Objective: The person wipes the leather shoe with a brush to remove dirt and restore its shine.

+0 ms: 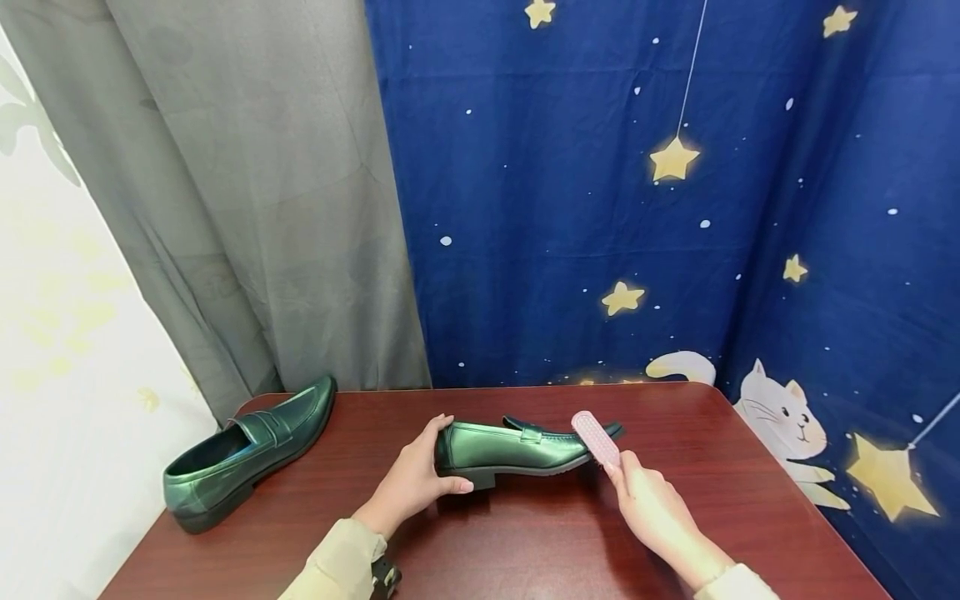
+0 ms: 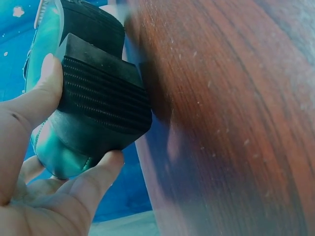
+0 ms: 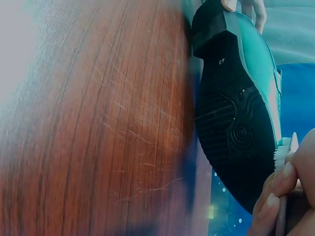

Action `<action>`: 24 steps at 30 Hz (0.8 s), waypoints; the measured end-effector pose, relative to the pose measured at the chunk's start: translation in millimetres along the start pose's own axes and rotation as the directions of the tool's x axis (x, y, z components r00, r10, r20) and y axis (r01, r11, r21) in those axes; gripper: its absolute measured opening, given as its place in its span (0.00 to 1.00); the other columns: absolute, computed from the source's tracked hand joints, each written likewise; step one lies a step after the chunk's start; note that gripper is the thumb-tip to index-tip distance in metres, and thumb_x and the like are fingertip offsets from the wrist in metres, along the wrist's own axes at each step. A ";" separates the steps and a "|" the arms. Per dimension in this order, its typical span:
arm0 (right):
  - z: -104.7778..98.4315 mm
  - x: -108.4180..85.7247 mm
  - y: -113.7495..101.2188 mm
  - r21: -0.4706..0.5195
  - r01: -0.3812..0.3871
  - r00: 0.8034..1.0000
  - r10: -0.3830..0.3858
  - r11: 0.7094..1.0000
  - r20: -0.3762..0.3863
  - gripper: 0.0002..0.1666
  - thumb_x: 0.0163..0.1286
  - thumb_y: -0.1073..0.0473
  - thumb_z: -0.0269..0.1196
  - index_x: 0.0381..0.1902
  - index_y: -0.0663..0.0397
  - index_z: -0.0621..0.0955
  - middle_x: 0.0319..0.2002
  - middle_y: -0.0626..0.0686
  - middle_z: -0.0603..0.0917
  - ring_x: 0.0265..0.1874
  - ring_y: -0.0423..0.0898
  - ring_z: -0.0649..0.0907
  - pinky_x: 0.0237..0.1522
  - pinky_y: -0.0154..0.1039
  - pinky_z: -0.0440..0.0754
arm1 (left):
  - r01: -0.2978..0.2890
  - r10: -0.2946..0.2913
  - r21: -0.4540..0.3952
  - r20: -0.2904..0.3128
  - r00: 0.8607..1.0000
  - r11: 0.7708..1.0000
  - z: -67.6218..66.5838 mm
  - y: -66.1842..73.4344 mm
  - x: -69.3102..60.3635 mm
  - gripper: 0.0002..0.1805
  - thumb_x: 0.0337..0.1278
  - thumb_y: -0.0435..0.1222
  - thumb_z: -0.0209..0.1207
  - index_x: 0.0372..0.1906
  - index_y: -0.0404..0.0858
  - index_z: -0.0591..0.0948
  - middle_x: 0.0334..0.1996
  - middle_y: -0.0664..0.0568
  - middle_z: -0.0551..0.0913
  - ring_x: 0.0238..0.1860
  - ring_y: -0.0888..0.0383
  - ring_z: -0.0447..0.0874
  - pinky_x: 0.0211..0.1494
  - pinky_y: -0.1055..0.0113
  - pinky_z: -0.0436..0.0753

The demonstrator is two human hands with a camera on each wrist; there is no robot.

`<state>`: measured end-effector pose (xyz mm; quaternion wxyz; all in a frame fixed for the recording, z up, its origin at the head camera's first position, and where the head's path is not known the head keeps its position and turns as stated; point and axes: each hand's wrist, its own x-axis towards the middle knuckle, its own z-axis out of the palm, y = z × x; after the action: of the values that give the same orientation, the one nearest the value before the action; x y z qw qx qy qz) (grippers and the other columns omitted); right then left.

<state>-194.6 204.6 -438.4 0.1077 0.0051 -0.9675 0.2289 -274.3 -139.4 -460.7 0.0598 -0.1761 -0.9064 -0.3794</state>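
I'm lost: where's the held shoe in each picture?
Head: shoe below centre, slightly right.
Left wrist: shoe in the left half, heel towards the camera.
Right wrist: shoe right of centre, sole showing.
Shared landmark: the left hand gripping its heel.

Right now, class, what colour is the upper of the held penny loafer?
Shiny green; the penny loafer's upper shows best in the head view.

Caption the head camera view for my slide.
Left hand grips a green loafer by the heel; right hand holds a pink brush at its toe.
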 end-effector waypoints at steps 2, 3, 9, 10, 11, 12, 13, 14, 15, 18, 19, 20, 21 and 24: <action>0.8 -0.3 -1.1 0.002 0.000 1.000 0.000 1.000 0.000 0.11 0.78 0.54 0.55 0.40 0.56 0.71 0.19 0.52 0.74 0.19 0.48 0.75 0.22 0.46 0.70 | -0.001 0.001 0.002 0.002 1.000 1.000 -0.5 0.6 -0.2 0.60 0.32 0.51 0.82 0.75 0.44 0.64 0.73 0.46 0.71 0.63 0.47 0.79 0.66 0.48 0.76; 1.3 -0.4 -1.7 0.003 0.002 1.000 -0.002 1.000 -0.001 0.11 0.79 0.54 0.55 0.40 0.56 0.71 0.19 0.52 0.74 0.19 0.48 0.75 0.22 0.46 0.70 | -0.001 0.001 0.002 0.003 1.000 1.000 -0.8 0.8 -0.2 0.60 0.32 0.51 0.82 0.75 0.43 0.64 0.72 0.46 0.71 0.63 0.47 0.79 0.66 0.48 0.76; 4.7 -2.7 -8.3 0.008 0.023 1.000 -0.023 1.000 -0.012 0.11 0.79 0.54 0.56 0.39 0.55 0.71 0.18 0.52 0.75 0.18 0.49 0.77 0.20 0.47 0.69 | 0.005 -0.005 0.001 0.008 1.000 1.000 -2.0 2.8 -0.3 0.60 0.32 0.51 0.82 0.75 0.43 0.64 0.72 0.45 0.72 0.62 0.46 0.79 0.66 0.48 0.76; 5.5 -3.0 -9.7 0.009 0.023 1.000 -0.023 1.000 -0.014 0.11 0.79 0.53 0.56 0.39 0.54 0.71 0.18 0.52 0.75 0.18 0.49 0.77 0.20 0.47 0.69 | 0.005 -0.005 0.001 0.008 1.000 1.000 -1.9 2.9 -0.1 0.60 0.33 0.51 0.82 0.75 0.43 0.64 0.71 0.45 0.72 0.61 0.47 0.79 0.65 0.48 0.76; 6.5 -3.3 -10.9 0.012 0.025 1.000 -0.025 1.000 -0.014 0.11 0.79 0.53 0.56 0.38 0.54 0.71 0.18 0.52 0.75 0.18 0.49 0.77 0.20 0.47 0.69 | 0.006 -0.006 0.002 0.009 1.000 1.000 -1.8 2.8 0.0 0.60 0.33 0.51 0.82 0.75 0.43 0.64 0.72 0.45 0.72 0.62 0.46 0.79 0.65 0.48 0.76; 7.5 -3.6 -12.1 0.014 0.024 1.000 -0.024 1.000 -0.014 0.11 0.79 0.53 0.56 0.38 0.53 0.71 0.18 0.52 0.74 0.18 0.49 0.77 0.20 0.47 0.69 | 0.005 -0.005 0.001 0.008 1.000 1.000 -1.7 2.7 0.2 0.60 0.33 0.51 0.82 0.75 0.43 0.64 0.72 0.45 0.72 0.62 0.46 0.79 0.65 0.47 0.76; 8.6 -3.8 -13.1 0.017 0.024 1.000 -0.024 1.000 -0.011 0.11 0.79 0.52 0.55 0.38 0.53 0.71 0.18 0.51 0.74 0.18 0.49 0.77 0.20 0.47 0.69 | 0.006 -0.006 0.000 0.008 1.000 1.000 -1.5 2.6 0.2 0.60 0.32 0.51 0.82 0.75 0.43 0.64 0.72 0.45 0.72 0.62 0.46 0.79 0.65 0.48 0.76; 9.1 -4.2 -14.4 0.020 0.024 1.000 -0.024 1.000 -0.008 0.11 0.79 0.52 0.55 0.38 0.53 0.71 0.18 0.51 0.74 0.17 0.49 0.76 0.20 0.46 0.68 | 0.006 -0.006 0.000 0.007 1.000 1.000 -1.3 2.4 0.3 0.60 0.32 0.51 0.82 0.75 0.43 0.64 0.72 0.45 0.72 0.62 0.46 0.79 0.65 0.48 0.76; 10.1 -4.4 -15.3 0.022 0.023 1.000 -0.023 0.999 -0.006 0.11 0.79 0.52 0.55 0.38 0.53 0.71 0.18 0.51 0.74 0.17 0.48 0.76 0.20 0.46 0.68 | 0.006 -0.006 -0.001 0.006 1.000 1.000 -1.2 2.3 0.2 0.60 0.32 0.50 0.82 0.75 0.43 0.64 0.72 0.45 0.72 0.61 0.46 0.80 0.65 0.48 0.76; 11.7 -5.4 -18.2 0.029 0.024 1.000 -0.025 0.999 0.001 0.11 0.79 0.52 0.55 0.39 0.53 0.71 0.18 0.50 0.73 0.17 0.47 0.74 0.20 0.45 0.68 | 0.006 -0.006 -0.007 0.005 1.000 1.000 -1.0 2.0 0.1 0.59 0.32 0.50 0.82 0.74 0.43 0.64 0.72 0.46 0.71 0.62 0.46 0.79 0.66 0.48 0.76; 12.2 -5.6 -19.1 0.031 0.028 1.000 -0.028 0.999 0.001 0.11 0.79 0.52 0.55 0.39 0.53 0.71 0.18 0.50 0.73 0.17 0.47 0.74 0.20 0.45 0.68 | 0.007 -0.007 -0.008 0.005 1.000 1.000 -1.0 1.8 0.1 0.59 0.32 0.50 0.82 0.74 0.43 0.64 0.73 0.46 0.70 0.62 0.46 0.79 0.66 0.48 0.76; 12.7 -5.9 -20.0 0.035 0.025 1.000 -0.025 0.999 0.003 0.11 0.79 0.52 0.55 0.39 0.53 0.71 0.18 0.49 0.72 0.17 0.47 0.74 0.20 0.45 0.68 | 0.007 -0.007 -0.009 0.006 1.000 1.000 -1.0 1.7 0.0 0.59 0.32 0.50 0.82 0.74 0.43 0.64 0.73 0.46 0.70 0.63 0.45 0.79 0.66 0.47 0.76; 13.4 -6.1 -20.9 0.039 0.022 1.000 -0.023 0.999 0.005 0.11 0.79 0.52 0.55 0.39 0.52 0.71 0.18 0.49 0.72 0.18 0.46 0.73 0.20 0.45 0.68 | 0.008 -0.008 -0.009 0.007 1.000 1.000 -1.1 1.6 0.0 0.59 0.32 0.50 0.82 0.75 0.43 0.64 0.73 0.46 0.70 0.63 0.45 0.79 0.66 0.47 0.75; 15.5 -6.5 -23.2 0.051 0.025 1.000 -0.026 0.998 0.009 0.11 0.79 0.52 0.55 0.39 0.52 0.71 0.17 0.48 0.71 0.18 0.46 0.73 0.20 0.44 0.67 | 0.007 -0.007 -0.009 0.009 1.000 1.000 -0.8 1.4 0.3 0.59 0.33 0.50 0.82 0.75 0.43 0.64 0.74 0.45 0.69 0.63 0.45 0.79 0.66 0.47 0.75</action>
<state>-190.1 176.7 -443.0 0.1056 0.0213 -0.9618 0.2518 -274.1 -139.0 -459.1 0.0537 -0.1749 -0.9054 -0.3831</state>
